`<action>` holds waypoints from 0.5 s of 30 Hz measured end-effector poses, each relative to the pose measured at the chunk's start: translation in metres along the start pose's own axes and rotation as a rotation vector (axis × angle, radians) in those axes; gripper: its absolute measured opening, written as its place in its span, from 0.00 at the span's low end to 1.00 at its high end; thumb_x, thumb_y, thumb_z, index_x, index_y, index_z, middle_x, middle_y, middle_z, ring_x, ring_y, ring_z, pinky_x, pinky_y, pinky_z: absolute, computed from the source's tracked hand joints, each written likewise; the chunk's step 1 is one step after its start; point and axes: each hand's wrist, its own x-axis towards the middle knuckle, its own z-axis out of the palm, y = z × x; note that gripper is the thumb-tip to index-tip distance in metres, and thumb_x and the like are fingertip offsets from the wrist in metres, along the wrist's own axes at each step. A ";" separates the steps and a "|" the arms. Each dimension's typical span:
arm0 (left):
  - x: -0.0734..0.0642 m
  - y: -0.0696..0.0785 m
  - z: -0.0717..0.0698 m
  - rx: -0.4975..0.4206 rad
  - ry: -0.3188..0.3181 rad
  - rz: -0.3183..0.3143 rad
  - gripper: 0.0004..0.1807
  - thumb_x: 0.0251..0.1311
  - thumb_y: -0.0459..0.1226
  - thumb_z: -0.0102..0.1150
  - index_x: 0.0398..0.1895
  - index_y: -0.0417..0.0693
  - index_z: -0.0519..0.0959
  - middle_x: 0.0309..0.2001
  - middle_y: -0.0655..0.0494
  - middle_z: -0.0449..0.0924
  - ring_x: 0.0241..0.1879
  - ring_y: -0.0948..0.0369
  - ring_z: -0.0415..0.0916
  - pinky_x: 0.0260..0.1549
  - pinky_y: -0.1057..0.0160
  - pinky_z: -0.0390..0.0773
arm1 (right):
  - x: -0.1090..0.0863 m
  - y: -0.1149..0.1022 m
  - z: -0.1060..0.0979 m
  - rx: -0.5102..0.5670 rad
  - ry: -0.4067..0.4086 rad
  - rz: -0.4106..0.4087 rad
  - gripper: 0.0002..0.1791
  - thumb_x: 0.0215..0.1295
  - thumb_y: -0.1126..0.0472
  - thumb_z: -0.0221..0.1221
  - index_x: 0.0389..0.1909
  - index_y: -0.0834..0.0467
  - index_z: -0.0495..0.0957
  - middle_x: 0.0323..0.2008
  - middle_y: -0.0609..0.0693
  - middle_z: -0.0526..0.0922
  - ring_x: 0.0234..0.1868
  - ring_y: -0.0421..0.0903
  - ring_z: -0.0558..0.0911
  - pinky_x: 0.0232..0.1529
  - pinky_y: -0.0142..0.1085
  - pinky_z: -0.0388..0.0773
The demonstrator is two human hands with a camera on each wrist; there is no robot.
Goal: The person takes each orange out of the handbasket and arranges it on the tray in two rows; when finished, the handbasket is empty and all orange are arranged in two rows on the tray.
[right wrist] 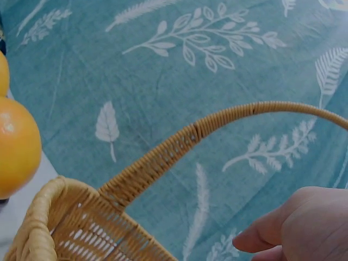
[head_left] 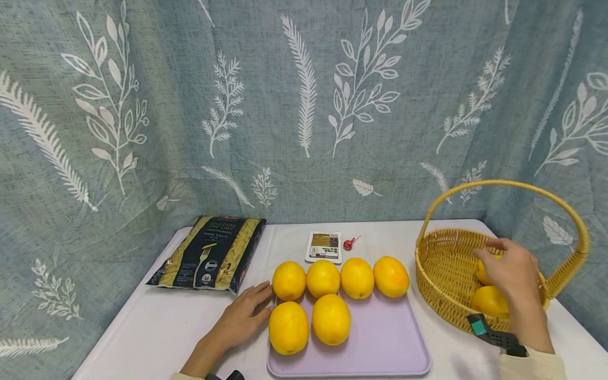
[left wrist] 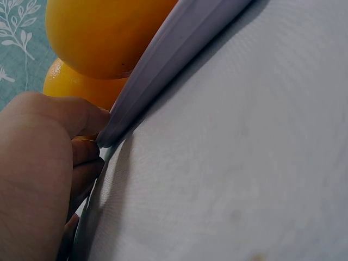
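Note:
My right hand [head_left: 513, 269] reaches into the wicker basket [head_left: 439, 295], above two smooth yellow-orange fruits; one fruit [head_left: 482, 272] lies partly hidden under its fingers, the other [head_left: 489, 302] nearer the wrist. In the right wrist view no fruit shows at the right hand [right wrist: 304, 228]. On the lilac tray [head_left: 385, 343] sit a back row of several similar fruits [head_left: 323, 281] and a front pair [head_left: 331, 320]. My left hand [head_left: 239, 319] rests at the tray's left edge, fingers extended. In the left wrist view its thumb touches the tray rim [left wrist: 136, 98].
A pasta bag [head_left: 209, 253] lies at the back left. Behind the tray are a small flat packet [head_left: 324, 247] and a red lollipop [head_left: 349, 244]. The basket's tall arched handle [head_left: 503, 183] rises around the right hand. A patterned curtain [head_left: 285, 105] hangs behind the table.

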 end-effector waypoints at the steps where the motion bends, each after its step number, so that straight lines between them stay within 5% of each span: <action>1: 0.000 0.000 0.000 0.000 0.000 0.000 0.27 0.68 0.42 0.60 0.69 0.43 0.75 0.72 0.45 0.69 0.74 0.44 0.62 0.75 0.41 0.57 | 0.001 0.001 0.000 -0.003 -0.002 0.000 0.36 0.75 0.44 0.52 0.72 0.67 0.65 0.75 0.74 0.55 0.74 0.77 0.48 0.65 0.76 0.53; 9: 0.000 0.000 0.001 -0.001 -0.008 -0.015 0.27 0.69 0.42 0.59 0.69 0.44 0.74 0.73 0.46 0.68 0.74 0.42 0.61 0.74 0.38 0.58 | 0.007 0.011 0.000 -0.045 -0.072 0.022 0.38 0.75 0.44 0.51 0.73 0.68 0.61 0.73 0.76 0.56 0.69 0.77 0.57 0.62 0.73 0.61; 15: 0.000 0.000 0.000 0.005 -0.009 -0.017 0.27 0.69 0.43 0.59 0.69 0.44 0.74 0.73 0.46 0.68 0.74 0.41 0.61 0.74 0.38 0.58 | 0.013 0.025 0.004 -0.069 -0.089 0.019 0.39 0.74 0.45 0.53 0.73 0.69 0.59 0.70 0.77 0.59 0.57 0.71 0.67 0.49 0.61 0.73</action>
